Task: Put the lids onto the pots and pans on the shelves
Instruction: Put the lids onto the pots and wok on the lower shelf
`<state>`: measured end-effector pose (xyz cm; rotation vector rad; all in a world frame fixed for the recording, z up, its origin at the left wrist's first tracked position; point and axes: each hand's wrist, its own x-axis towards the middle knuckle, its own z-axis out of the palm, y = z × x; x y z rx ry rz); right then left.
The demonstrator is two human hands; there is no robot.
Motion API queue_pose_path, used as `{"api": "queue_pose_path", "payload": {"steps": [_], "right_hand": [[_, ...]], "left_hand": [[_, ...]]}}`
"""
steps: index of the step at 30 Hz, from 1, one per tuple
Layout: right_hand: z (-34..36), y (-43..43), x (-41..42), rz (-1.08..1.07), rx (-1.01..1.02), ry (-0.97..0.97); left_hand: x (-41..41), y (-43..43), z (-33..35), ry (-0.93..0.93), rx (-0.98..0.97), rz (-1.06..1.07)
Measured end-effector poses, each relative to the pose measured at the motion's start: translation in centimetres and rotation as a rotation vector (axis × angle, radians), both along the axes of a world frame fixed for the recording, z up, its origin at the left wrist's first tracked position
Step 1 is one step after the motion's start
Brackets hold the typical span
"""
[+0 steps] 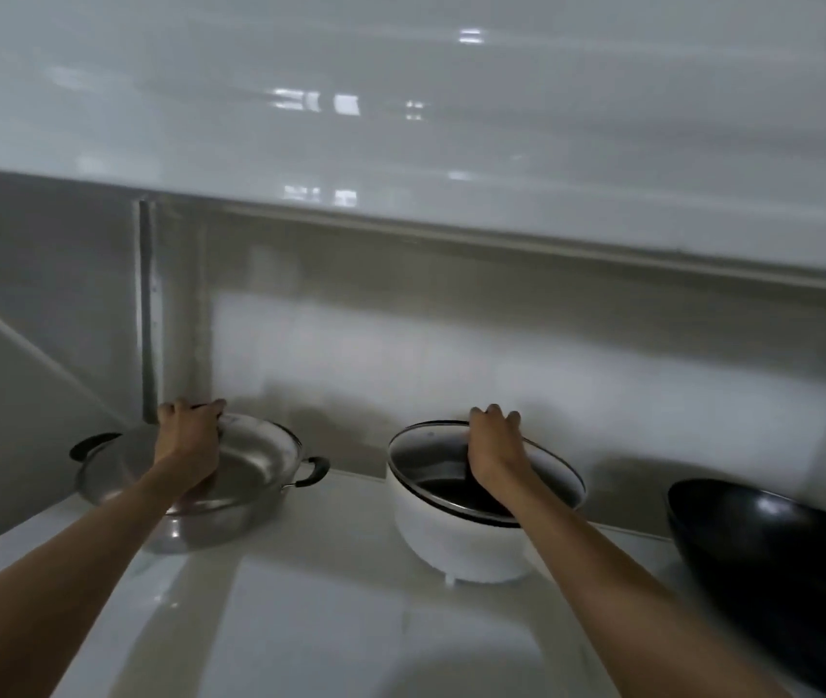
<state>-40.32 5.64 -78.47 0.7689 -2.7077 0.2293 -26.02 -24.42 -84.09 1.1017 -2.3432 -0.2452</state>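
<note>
Standing at the shelf's (pixel 350 586) back left corner, the steel pot (pixel 250 501) carries its steel lid (pixel 260 445), tilted; left hand (pixel 189 435) fingers clamp the knob, probably to centre it. Toward mid-shelf, right hand (pixel 494 440) fingers grip a glass lid (pixel 431 455), tilted on the white pot (pixel 451 541). A black wok (pixel 778 556) at the right edge sits uncovered.

Shiny steel pot (pixel 229 501), glossy shelf (pixel 330 596)

Two bare forearms, no sleeves, left grip (pixel 189 435) and right grip (pixel 494 443) ungloved, no rings or watch visible
</note>
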Motion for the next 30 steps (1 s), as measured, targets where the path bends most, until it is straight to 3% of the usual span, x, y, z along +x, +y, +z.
{"api": "queue_pose_path", "payload": {"steps": [16,22,30], "right_hand": [[-0.9,-0.4,-1.7,0.035,0.113,0.129],[-1.2,-0.3,-1.7,0.052,0.048,0.1],[-1.2,0.1,-1.9,0.067,-0.04,0.072]], "left_hand": [[-0.6,0.3,-1.3,0.043,-0.065,0.055],[-0.3,0.5,-0.2,-0.062,-0.006,0.036],[0.8,1.1,0.7,0.006,0.06,-0.007]]}}
